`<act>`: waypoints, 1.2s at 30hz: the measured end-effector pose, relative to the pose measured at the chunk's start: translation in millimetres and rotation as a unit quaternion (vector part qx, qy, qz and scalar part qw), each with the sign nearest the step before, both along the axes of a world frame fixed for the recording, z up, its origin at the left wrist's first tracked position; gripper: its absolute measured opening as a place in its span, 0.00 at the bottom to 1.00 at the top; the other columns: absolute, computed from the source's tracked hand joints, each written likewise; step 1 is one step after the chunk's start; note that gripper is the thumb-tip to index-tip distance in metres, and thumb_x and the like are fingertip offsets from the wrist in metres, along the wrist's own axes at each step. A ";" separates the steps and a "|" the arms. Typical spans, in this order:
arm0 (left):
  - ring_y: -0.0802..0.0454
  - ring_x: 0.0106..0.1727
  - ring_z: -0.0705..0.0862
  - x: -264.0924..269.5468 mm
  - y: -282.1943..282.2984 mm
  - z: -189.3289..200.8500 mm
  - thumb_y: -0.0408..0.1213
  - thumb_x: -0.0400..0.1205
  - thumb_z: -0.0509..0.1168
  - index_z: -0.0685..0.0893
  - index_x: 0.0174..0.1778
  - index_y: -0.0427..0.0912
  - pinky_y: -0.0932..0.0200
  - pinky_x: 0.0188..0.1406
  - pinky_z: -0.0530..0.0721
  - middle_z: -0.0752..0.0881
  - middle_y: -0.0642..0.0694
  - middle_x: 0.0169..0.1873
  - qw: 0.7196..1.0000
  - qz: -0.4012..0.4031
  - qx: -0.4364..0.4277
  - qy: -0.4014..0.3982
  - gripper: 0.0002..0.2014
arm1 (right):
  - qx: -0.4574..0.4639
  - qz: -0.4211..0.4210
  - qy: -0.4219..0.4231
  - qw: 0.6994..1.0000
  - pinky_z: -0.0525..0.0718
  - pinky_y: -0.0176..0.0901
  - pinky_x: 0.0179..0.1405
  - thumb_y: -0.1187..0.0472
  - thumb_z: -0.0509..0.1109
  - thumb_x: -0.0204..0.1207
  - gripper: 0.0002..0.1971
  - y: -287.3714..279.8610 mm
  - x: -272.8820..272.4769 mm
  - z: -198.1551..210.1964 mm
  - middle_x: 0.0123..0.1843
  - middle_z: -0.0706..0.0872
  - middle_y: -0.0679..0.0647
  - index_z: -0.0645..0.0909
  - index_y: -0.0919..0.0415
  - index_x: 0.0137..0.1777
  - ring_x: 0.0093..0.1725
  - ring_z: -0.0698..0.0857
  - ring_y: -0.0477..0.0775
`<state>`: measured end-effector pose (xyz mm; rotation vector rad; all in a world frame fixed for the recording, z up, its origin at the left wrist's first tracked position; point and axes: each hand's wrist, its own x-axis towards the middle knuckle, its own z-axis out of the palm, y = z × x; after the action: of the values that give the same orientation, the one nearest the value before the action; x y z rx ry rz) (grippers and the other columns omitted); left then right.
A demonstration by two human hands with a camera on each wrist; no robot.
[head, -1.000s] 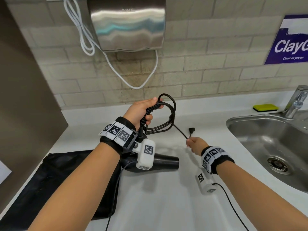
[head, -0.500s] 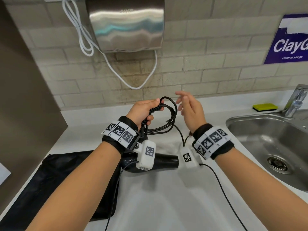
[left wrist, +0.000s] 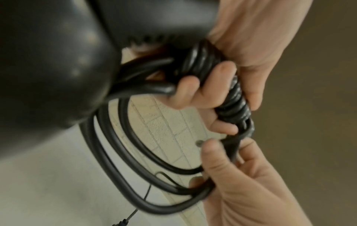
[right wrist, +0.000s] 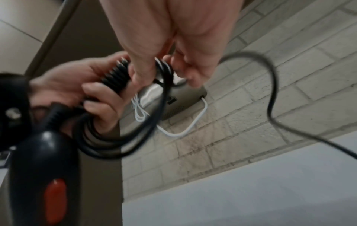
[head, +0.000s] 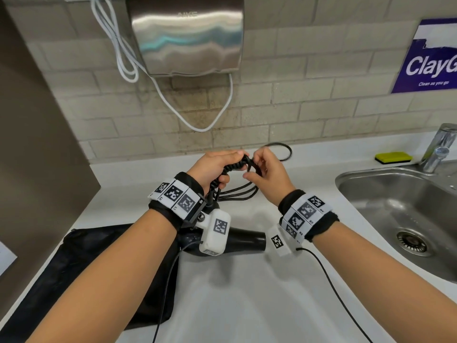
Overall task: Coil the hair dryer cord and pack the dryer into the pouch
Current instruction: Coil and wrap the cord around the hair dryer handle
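The black hair dryer [head: 243,241] hangs below my left wrist, nozzle pointing right, above the white counter; its handle with a red switch [right wrist: 55,198] shows in the right wrist view. My left hand [head: 215,167] grips the coiled cord bundle [left wrist: 218,76] wound in tight turns, with loose loops [head: 237,194] hanging beneath. My right hand [head: 262,169] pinches the cord [right wrist: 164,71] just right of the bundle. A free length of cord [head: 284,151] arcs behind my right hand. The black pouch [head: 74,268] lies flat on the counter at lower left.
A steel sink [head: 385,194] with a tap [head: 437,147] sits at the right, a yellow sponge [head: 393,157] behind it. A steel hand dryer [head: 185,35] with white cable [head: 205,127] hangs on the brick wall. A brown panel [head: 37,144] bounds the left.
My right hand rose from the counter near the plug to the top of the bundle and now pinches the cord there. The left hand stayed holding the bundle.
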<state>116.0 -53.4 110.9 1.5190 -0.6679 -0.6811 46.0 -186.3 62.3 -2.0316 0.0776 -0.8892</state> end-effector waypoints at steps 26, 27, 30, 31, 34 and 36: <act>0.59 0.17 0.63 -2.1 -0.9 0.8 0.43 0.80 0.68 0.87 0.43 0.50 0.67 0.17 0.64 0.85 0.50 0.36 0.997 0.031 0.026 -0.066 0.04 | 0.035 0.075 0.084 0.993 0.76 0.33 0.43 0.60 0.72 0.74 0.07 -0.3 -10.3 12.6 0.38 0.84 0.53 0.76 0.53 0.38 0.38 0.80 0.48; 0.59 0.17 0.63 -1.5 -0.4 1.1 0.42 0.79 0.68 0.87 0.41 0.50 0.68 0.17 0.63 0.85 0.49 0.36 0.996 0.024 0.033 -0.080 0.03 | -0.032 0.049 0.114 0.992 0.75 0.34 0.44 0.54 0.69 0.76 0.06 -1.1 -11.5 12.0 0.39 0.83 0.52 0.76 0.52 0.40 0.40 0.79 0.49; 0.60 0.15 0.62 -0.8 1.7 1.3 0.38 0.78 0.70 0.86 0.39 0.49 0.68 0.15 0.62 0.83 0.50 0.33 0.992 0.021 0.054 -0.116 0.03 | -0.339 -0.064 0.237 0.908 0.67 0.47 0.54 0.35 0.45 0.75 0.27 -8.2 -13.8 7.0 0.34 0.80 0.48 0.78 0.54 0.47 0.42 0.76 0.51; 0.60 0.14 0.63 -0.1 2.3 1.4 0.37 0.77 0.71 0.86 0.40 0.49 0.68 0.14 0.62 0.82 0.51 0.32 0.991 0.032 0.054 -0.119 0.02 | -0.352 -0.058 0.246 0.901 0.66 0.48 0.54 0.37 0.44 0.77 0.26 -10.9 -15.0 5.4 0.30 0.76 0.45 0.77 0.55 0.44 0.40 0.75 0.50; 0.60 0.14 0.64 5.3 4.6 1.3 0.37 0.75 0.73 0.86 0.44 0.50 0.68 0.15 0.63 0.84 0.53 0.34 0.989 0.068 0.055 -0.118 0.05 | -0.165 0.051 0.245 0.954 0.73 0.48 0.54 0.56 0.53 0.85 0.14 -21.1 -18.0 -0.5 0.37 0.83 0.51 0.78 0.60 0.45 0.42 0.80 0.52; 0.60 0.15 0.64 7.6 5.5 1.5 0.37 0.75 0.73 0.86 0.44 0.50 0.68 0.16 0.64 0.85 0.52 0.35 0.988 0.067 0.064 -0.124 0.05 | -0.097 0.035 0.228 0.968 0.74 0.47 0.50 0.61 0.56 0.83 0.11 -25.4 -14.9 -0.7 0.39 0.83 0.58 0.78 0.61 0.45 0.43 0.79 0.55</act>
<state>123.6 -47.9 112.4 1.7684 -0.7105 -0.4428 31.1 -211.7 61.6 -2.3753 0.1758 -0.3829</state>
